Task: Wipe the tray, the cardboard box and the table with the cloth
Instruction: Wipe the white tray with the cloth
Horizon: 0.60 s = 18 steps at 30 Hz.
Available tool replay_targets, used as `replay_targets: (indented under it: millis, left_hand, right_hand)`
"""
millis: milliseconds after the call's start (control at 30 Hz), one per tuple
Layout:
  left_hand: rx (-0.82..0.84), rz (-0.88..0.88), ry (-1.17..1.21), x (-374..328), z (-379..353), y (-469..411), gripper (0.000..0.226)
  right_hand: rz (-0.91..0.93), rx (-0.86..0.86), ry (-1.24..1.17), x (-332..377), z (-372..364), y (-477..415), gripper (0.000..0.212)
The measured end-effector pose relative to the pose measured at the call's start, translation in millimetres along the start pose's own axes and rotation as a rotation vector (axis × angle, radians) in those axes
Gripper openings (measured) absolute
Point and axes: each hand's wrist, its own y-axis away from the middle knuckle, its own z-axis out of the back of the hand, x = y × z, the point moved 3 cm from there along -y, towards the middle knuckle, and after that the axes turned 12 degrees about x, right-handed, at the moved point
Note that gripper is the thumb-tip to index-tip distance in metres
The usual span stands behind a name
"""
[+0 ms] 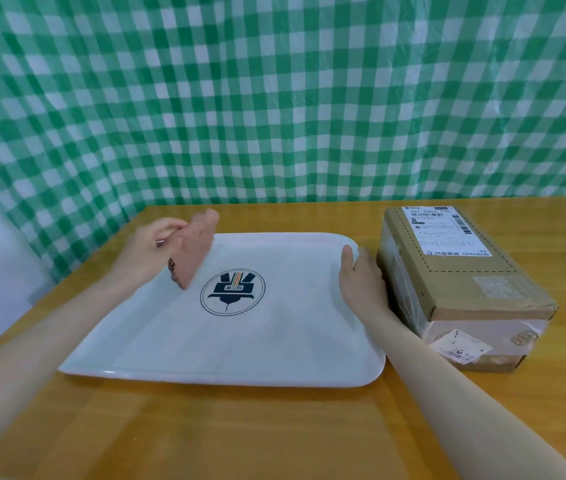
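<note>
Two bare forearms reach into view from the near edge, both uncovered for their full visible length, with no sleeve or cuff showing anywhere on them. The left hand [150, 249] is slim, with long fingers and short, plain nails; its outline is a little smeared by blur. The right hand [361, 278] is seen from the back, knuckles smooth, thumb set apart from the fingers. Neither wrist nor any finger carries a watch, band or ring.
</note>
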Motion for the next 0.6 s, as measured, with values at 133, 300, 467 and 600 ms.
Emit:
replay_targets:
  millis: [133,300,467,600]
  left_hand:
    - [0.092,-0.032,-0.278,35.0,-33.7,-9.7,0.026]
    - [0.266,-0.04,-0.259,28.4,-57.0,-0.7,0.051]
    - [0.638,-0.131,-0.168,-3.3,-71.7,35.7,0.06]
    - [0.833,0.019,0.177,-21.3,-69.7,39.0,0.027]
  right_hand:
    - [-0.003,0.01,-0.006,-0.2,-0.8,-0.3,0.056]
    - [0.009,0.004,-0.001,-1.2,-0.8,-1.8,0.056]
    - [0.007,0.0,-0.002,-1.0,-1.1,-4.0,0.056]
    - [0.005,0.001,-0.019,-1.0,-2.0,-2.4,0.055]
